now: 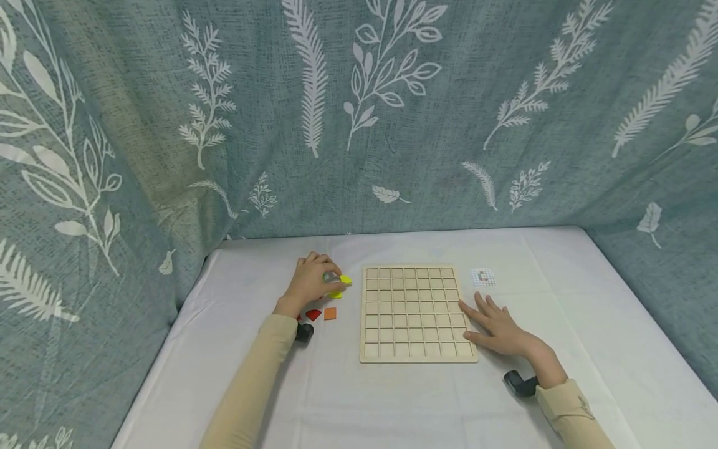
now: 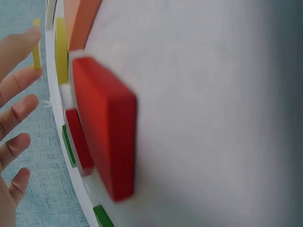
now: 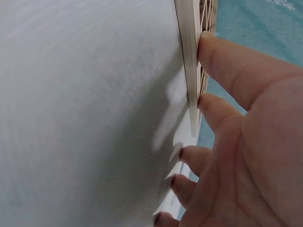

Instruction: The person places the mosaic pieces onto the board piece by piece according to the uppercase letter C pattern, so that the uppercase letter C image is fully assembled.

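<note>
Left of the wooden grid board point(image 1: 417, 315), the left hand point(image 1: 311, 280) pinches a yellow piece point(image 1: 345, 280) between thumb and index finger; in the left wrist view this yellow piece point(image 2: 36, 43) is held above the table, the other fingers spread. A second yellow piece point(image 1: 336, 295) lies under that hand. The right hand point(image 1: 501, 329) has its fingers spread, thumb and index finger touching the board's right edge. In the right wrist view, two fingertips of the right hand point(image 3: 251, 123) touch the board's side point(image 3: 189, 56) and the other fingertips are at the cloth.
Near the left wrist lie a red piece point(image 1: 313, 315) and an orange square point(image 1: 330, 313). Green pieces point(image 2: 69, 145) show in the left wrist view. A small patterned card point(image 1: 483, 277) lies right of the board. A patterned curtain point(image 1: 336, 125) hangs behind the white table point(image 1: 415, 405).
</note>
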Tool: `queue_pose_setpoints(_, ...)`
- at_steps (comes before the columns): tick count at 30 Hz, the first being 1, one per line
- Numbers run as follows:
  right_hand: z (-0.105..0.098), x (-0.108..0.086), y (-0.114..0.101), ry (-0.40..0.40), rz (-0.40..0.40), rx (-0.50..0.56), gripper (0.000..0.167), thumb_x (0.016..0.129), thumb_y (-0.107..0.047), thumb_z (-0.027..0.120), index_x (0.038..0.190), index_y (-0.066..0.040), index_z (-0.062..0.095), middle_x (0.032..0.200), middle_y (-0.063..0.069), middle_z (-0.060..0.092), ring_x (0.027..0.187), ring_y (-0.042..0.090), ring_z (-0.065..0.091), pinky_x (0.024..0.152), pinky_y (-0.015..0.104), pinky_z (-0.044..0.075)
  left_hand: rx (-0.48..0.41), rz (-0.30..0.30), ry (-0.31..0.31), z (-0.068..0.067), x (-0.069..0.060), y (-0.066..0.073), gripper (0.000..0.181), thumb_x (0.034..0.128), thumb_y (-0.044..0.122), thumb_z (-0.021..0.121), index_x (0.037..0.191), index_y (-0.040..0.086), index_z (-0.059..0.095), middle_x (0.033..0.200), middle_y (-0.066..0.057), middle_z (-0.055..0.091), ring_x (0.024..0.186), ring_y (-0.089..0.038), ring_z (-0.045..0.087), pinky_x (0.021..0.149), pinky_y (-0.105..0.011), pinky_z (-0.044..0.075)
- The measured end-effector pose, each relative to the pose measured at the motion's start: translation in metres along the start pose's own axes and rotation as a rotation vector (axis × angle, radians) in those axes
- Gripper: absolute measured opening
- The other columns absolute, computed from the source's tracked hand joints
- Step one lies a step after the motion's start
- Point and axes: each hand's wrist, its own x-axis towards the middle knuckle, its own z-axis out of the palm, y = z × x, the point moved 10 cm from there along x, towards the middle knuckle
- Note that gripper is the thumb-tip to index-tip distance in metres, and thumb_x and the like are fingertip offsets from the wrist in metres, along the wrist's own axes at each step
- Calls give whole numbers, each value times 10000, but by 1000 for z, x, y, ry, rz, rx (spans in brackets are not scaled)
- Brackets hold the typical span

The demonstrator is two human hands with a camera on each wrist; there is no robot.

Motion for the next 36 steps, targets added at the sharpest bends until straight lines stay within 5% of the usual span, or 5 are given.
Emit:
queue_pose_setpoints(20,1,2,1,-1,3,7,635,912,-394,526,1434,-86,337,1478,326,115,1340,539,44,988,717,4,-78,16,33,7,9,33,292,739,475,726,901,232,713,974,26,617,916,-190,449,873,-458,316)
queue_pose_setpoints(36,1,1,1,5,8,-2,636,912,-392,525,1434,-84,334,1479,324,114,1342,537,40,989,716,0,-101,-35,13,18,15,54,295,713,485,746,875,240,719,989,13,602,954,-216,466,844,-459,339)
